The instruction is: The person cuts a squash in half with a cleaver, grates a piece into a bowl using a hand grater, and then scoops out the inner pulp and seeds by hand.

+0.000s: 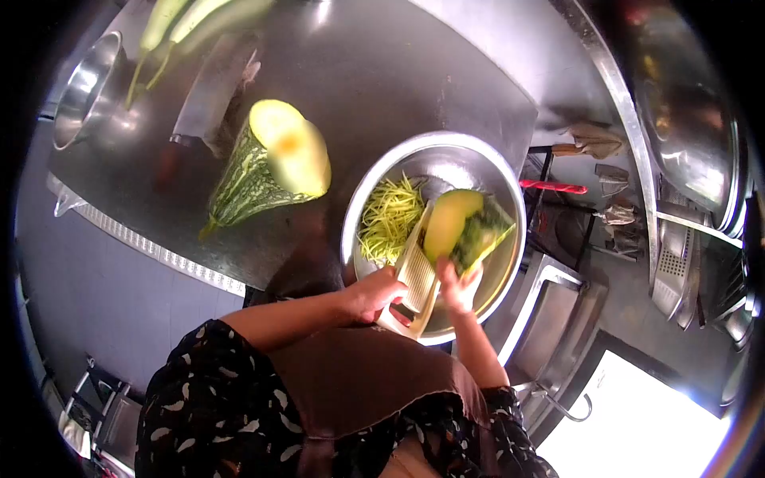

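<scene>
Squash piece (pixel 468 233) over bowl (pixel 446 137), clamped in R hand (pixel 460 285), w/ flesh side toward grater (pixel 417 271), prob. to put flesh, not rind, against the ridged face; exact contact hard to tell. L hand (pixel 374 295) closed on grater's near end, by bowl's near rim, prob. to steady it. Grater slanted into bowl, likely to keep shreds (pixel 390 219) inside; heap of same on bowl's L side, beside grater. Hands near each other, each on own item.

Also on worktop (pixel 382 88): big cut squash (pixel 255 179) on its side, L of bowl; cleaver (pixel 209 92) farther off, prob. for safety; long pale gourds (pixel 199 22) & steel basin (pixel 89 88) far L. View into bowl part-blocked by piece & grater.
</scene>
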A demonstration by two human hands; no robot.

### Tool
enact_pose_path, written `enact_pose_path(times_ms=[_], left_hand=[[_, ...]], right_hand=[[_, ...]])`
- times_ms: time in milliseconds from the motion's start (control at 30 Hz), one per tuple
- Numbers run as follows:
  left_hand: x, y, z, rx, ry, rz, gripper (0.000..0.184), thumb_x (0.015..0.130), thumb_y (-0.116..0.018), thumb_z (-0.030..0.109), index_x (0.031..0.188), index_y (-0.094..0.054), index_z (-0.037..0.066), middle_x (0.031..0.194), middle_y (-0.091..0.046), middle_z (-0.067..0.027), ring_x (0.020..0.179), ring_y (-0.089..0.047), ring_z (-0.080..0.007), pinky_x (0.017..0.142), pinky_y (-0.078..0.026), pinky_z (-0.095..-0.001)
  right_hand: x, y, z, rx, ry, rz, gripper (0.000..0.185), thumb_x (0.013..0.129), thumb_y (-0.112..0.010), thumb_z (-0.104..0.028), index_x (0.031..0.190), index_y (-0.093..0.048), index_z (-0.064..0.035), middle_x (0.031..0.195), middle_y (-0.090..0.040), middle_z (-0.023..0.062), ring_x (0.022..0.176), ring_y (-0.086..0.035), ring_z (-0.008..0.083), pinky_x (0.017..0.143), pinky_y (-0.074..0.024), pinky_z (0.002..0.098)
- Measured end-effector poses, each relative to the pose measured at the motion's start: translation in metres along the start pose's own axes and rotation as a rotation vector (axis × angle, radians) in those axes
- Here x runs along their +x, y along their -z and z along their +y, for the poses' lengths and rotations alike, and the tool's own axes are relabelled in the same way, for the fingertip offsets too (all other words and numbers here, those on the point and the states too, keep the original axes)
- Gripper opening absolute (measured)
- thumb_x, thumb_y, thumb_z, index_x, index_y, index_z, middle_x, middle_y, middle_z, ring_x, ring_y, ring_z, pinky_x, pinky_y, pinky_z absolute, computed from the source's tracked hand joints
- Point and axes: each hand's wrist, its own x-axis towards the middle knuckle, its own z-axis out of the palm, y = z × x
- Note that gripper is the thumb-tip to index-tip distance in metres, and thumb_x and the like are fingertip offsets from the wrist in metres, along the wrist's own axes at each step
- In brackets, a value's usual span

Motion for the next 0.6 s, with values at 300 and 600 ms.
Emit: enact_pose_path(times_ms=[300, 600], left_hand=[[0.023, 0.014, -0.006, 0.170, -0.019, -0.026, 0.032, 0.081, -0.048, 0.001, 0.113, -0.051, 0.000, 0.080, -0.055, -0.0069, 0.075, -0.059, -0.0215, 0.077, -0.056, -0.0453], [-0.036, -0.028, 0.052, 0.067, 0.069, 0.116, 0.039, 0.089, -0.048, 0.025, 0.118, -0.049, -0.001, 0.100, -0.062, -0.0215, 0.077, -0.066, -0.0313, 0.070, -0.057, -0.0448]], right_hand=[[0.037, 0.006, -0.038, 0.194, 0.008, 0.189, 0.050, 0.078, -0.068, -0.007, 0.123, -0.046, -0.0004, 0.111, -0.057, 0.0094, 0.098, -0.058, 0.0185, 0.087, -0.0467, 0.0309], [-0.001, 0.042, -0.084, 0.268, 0.183, 0.330, 0.045, 0.077, -0.069, -0.013, 0.116, -0.049, -0.0012, 0.102, -0.058, 0.0054, 0.091, -0.055, 0.0142, 0.082, -0.0446, 0.0270]])
